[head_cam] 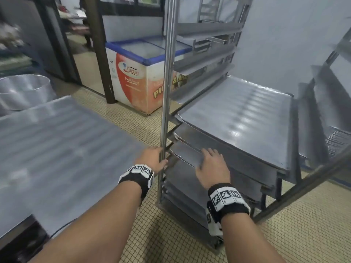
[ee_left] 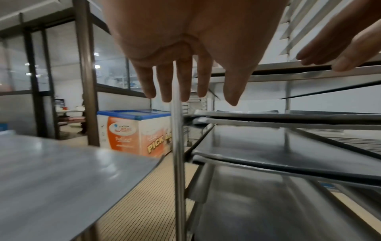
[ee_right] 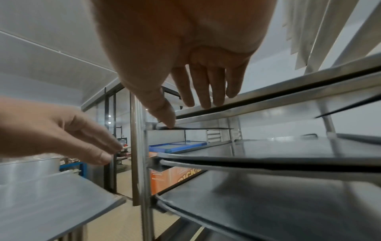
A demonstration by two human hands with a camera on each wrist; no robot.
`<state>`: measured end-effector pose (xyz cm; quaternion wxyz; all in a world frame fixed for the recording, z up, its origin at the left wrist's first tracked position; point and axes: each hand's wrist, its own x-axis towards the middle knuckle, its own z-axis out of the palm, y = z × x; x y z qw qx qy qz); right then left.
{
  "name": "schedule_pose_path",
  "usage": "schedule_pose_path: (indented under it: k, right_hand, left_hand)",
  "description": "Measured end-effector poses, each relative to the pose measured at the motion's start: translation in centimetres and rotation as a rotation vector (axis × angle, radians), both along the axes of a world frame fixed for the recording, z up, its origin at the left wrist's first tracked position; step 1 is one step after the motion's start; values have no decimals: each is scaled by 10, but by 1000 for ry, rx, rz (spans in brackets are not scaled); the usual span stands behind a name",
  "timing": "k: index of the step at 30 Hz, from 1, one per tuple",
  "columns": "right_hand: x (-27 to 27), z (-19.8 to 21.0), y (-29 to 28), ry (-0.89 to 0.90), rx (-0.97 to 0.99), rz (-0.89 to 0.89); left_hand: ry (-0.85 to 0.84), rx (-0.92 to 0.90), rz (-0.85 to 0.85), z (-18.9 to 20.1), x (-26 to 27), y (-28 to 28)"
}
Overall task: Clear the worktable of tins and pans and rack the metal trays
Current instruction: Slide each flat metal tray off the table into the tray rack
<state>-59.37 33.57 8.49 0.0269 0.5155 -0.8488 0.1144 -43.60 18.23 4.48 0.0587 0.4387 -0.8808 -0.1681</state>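
A tall steel tray rack (head_cam: 167, 82) stands in front of me with several flat metal trays in its runners. The top tray (head_cam: 237, 114) juts out toward me. My right hand (head_cam: 209, 156) lies with straight fingers on the front edge of a tray (head_cam: 188, 141) just below it. In the right wrist view my right hand (ee_right: 187, 114) has its thumb against the runner underneath. My left hand (head_cam: 158, 154) is open at the rack's front left post (ee_left: 177, 146), fingers straight and not wrapped round it. The steel worktable (head_cam: 57, 149) is at my left.
A large round metal pan (head_cam: 22, 90) stands at the worktable's far left. Beyond the rack is a chest freezer (head_cam: 133, 76) with a blue-rimmed glass lid. A second rack (head_cam: 322, 111) stands close on the right. A dark door frame (head_cam: 98, 54) rises behind, and tiled floor (head_cam: 171, 243) lies below.
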Motion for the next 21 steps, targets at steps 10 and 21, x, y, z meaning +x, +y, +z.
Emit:
schedule_pose_path:
  k: [10, 21]
  right_hand:
    - [86, -41, -73, -207, 277, 216]
    - [125, -101, -171, -221, 399, 473]
  left_hand:
    - [-163, 308, 615, -86, 164, -11]
    - [-26, 390, 960, -115, 220, 29]
